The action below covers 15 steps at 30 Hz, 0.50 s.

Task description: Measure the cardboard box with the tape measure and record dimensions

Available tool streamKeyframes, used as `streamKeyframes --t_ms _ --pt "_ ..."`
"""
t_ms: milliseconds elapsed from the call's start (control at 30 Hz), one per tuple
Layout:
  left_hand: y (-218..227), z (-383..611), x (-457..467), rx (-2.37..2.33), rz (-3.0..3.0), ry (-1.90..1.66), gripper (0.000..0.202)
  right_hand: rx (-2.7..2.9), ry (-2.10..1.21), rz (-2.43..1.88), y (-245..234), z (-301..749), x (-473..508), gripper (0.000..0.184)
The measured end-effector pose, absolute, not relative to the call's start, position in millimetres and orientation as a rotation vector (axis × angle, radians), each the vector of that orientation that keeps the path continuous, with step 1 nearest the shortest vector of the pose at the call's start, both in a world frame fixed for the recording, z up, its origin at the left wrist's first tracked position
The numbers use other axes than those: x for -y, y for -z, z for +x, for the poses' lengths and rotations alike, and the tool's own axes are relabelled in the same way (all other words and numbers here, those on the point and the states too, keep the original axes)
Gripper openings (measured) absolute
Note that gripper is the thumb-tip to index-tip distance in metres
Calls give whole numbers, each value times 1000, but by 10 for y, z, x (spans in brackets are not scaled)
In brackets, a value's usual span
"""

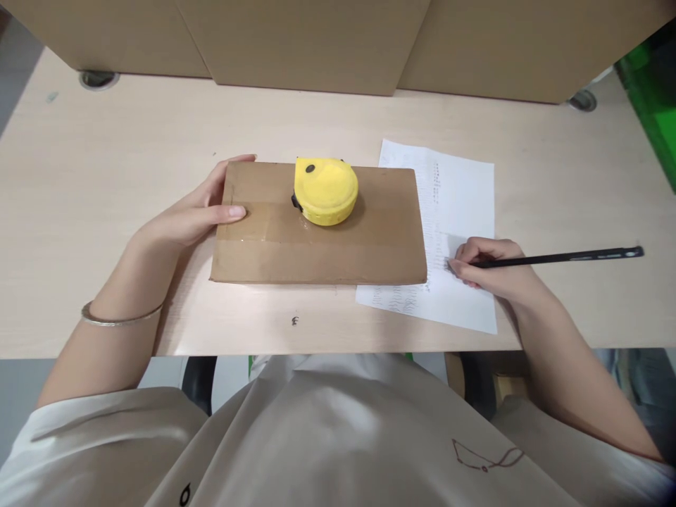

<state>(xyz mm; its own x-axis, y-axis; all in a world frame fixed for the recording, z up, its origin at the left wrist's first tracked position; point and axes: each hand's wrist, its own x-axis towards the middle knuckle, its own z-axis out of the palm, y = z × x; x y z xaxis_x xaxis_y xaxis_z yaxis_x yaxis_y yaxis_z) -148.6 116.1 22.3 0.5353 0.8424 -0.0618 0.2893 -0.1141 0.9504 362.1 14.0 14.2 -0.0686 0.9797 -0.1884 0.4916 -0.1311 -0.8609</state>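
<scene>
A flat brown cardboard box [274,250] lies in the middle of the desk. On top of it rests a round yellow tape measure [324,190]. My left hand [193,215] grips the box's left end, thumb on top and fingers round the far corner. My right hand [489,267] is closed on a black pen [565,258], whose tip touches a white sheet of paper [465,197] with small print, just right of the box. The box overlaps the sheet's left edge.
The pale wooden desk [105,169] ends near my lap. A brown cardboard screen [317,42] stands along the back. Round cable holes [98,79] sit at both back corners. Something green [652,105] is at the far right.
</scene>
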Motion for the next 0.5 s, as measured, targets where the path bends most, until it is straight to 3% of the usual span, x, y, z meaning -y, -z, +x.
streamKeyframes --t_ms 500 --pt "-228 -1475 -1149 -1007 1626 -631 103 1536 -1200 -1589 -127 3692 -138 35"
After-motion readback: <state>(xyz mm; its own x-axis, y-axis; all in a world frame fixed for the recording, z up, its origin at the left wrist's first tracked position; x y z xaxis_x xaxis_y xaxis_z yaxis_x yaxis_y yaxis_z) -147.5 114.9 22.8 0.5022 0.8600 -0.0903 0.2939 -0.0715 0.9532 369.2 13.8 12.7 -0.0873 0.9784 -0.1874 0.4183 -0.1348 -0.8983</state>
